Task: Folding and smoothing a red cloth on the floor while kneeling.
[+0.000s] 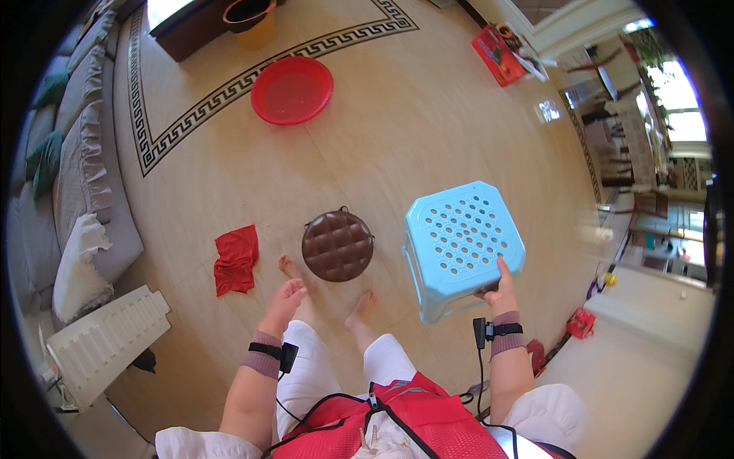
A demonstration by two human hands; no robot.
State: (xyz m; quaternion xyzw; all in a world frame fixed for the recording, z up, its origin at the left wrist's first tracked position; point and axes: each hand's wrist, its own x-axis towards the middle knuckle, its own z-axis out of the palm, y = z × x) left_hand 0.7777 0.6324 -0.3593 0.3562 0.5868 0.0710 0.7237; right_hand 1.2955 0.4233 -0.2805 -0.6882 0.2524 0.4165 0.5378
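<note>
A light blue plastic stool [465,239] with a perforated seat is gripped at its near right edge by my right hand [501,291], thumb on top and fingers underneath. Held off to my right, it shows its seat and part of its legs. My left hand [286,300] hangs above my left leg with its fingers curled together; whether anything is in them cannot be made out. In front of my bare feet lies a round brown tufted cushion [338,245]. To its left, a crumpled red cloth [236,260] rests on the floor.
Farther ahead stands a red basin [292,90], with a yellow bucket [251,24] behind it by a dark table. A grey sofa [80,153] runs along the left, near a white slatted panel [111,344]. A red box [498,57] sits at the far right by the wall.
</note>
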